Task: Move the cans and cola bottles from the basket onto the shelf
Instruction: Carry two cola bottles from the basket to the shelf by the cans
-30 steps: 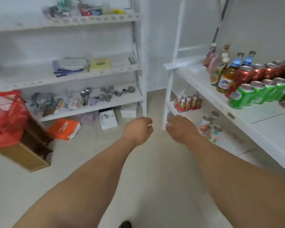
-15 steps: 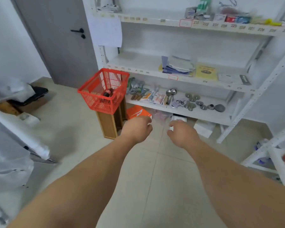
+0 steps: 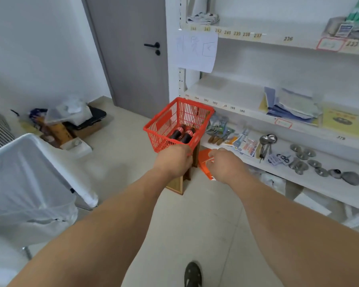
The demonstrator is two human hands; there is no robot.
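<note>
In the middle of the frame the red basket (image 3: 175,123) stands on a wooden stand (image 3: 182,179), so I reach easily. Two cola bottles (image 3: 182,134) lie inside. My left hand (image 3: 174,160) and right hand (image 3: 224,165) are loosely curled, holding nothing.

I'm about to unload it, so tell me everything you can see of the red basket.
The red basket is an open plastic lattice with a solid rim, sitting level on a wooden stand beside the white shelf. Two cola bottles lie inside, caps toward the shelf. The left hand is at its near rim.
</note>
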